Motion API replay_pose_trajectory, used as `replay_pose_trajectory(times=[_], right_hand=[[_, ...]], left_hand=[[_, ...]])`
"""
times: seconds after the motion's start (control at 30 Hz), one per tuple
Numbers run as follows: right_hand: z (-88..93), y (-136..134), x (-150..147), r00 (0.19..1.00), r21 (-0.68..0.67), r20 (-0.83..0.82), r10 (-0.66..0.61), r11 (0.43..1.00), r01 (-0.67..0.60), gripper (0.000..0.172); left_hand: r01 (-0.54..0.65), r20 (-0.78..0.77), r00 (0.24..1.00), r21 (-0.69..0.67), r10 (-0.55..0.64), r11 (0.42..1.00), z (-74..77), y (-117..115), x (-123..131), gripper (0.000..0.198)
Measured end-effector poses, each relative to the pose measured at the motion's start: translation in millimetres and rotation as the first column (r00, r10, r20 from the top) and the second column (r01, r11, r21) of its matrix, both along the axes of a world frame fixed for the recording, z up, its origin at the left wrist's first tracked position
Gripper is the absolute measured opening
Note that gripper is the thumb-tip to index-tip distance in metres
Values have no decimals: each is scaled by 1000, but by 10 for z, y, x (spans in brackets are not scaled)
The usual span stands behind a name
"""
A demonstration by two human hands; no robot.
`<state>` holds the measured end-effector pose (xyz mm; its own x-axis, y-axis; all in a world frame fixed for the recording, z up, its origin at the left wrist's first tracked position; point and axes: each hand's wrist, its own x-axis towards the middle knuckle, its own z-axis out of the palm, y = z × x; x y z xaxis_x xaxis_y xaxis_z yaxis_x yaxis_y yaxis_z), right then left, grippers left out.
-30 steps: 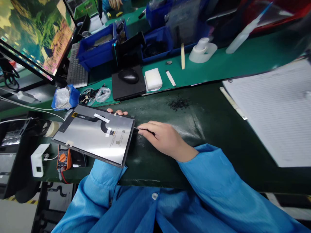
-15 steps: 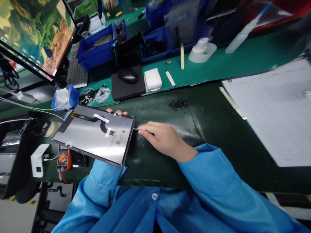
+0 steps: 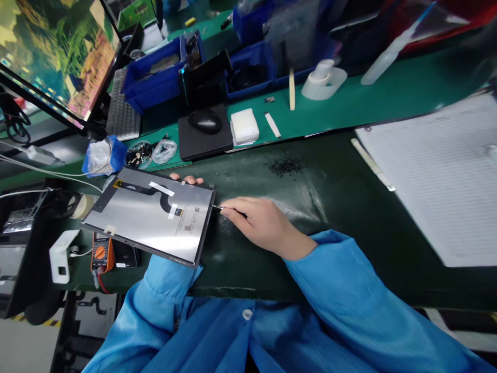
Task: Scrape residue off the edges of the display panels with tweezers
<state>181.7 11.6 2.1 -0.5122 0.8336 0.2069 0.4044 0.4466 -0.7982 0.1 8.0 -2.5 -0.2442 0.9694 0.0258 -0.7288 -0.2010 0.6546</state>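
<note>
A flat silver display panel (image 3: 149,215) with a black flex cable and white tape strips is held tilted above the dark green mat (image 3: 310,207). My left hand (image 3: 187,180) supports it from beneath; only fingertips show over its far edge. My right hand (image 3: 261,223) rests on the mat just right of the panel, fingers pinched on thin metal tweezers (image 3: 216,207) whose tip points at the panel's right edge.
A monitor (image 3: 58,52), keyboard (image 3: 122,111), mouse on a black pad (image 3: 205,122), blue bins (image 3: 159,72), white foam block (image 3: 244,126) and tape roll (image 3: 323,77) lie behind. A lined paper sheet (image 3: 438,171) is at right. An orange multimeter (image 3: 101,254) sits lower left.
</note>
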Motion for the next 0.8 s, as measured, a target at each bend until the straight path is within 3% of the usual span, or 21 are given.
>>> replay_pose_trajectory(times=[0.1,0.27,0.37,0.57,0.63,0.8], right_hand=[[3,-12,-8,1000,-74,-10,-17,997,16,15],[-18,7,2,1000,56,4,14,998,-15,22],[-18,8,9,1000,70,23,20,997,-22,27],[12,-20,-6,1000,-83,14,-9,996,10,17],[9,-16,-6,1000,-42,25,3,999,-2,15],[-9,2,12,999,77,43,20,997,-23,28]], left_hand=[[12,-2,1000,-5,-12,1000,-23,5,-17,45],[4,0,1000,30,-4,1000,-26,8,-13,39],[-6,-8,1000,3,6,1000,11,-1,7,33],[-23,-22,1000,-22,22,999,8,9,-6,43],[-52,-74,996,-52,48,997,-13,15,-18,45],[-39,-135,990,-40,33,998,-34,11,-25,43]])
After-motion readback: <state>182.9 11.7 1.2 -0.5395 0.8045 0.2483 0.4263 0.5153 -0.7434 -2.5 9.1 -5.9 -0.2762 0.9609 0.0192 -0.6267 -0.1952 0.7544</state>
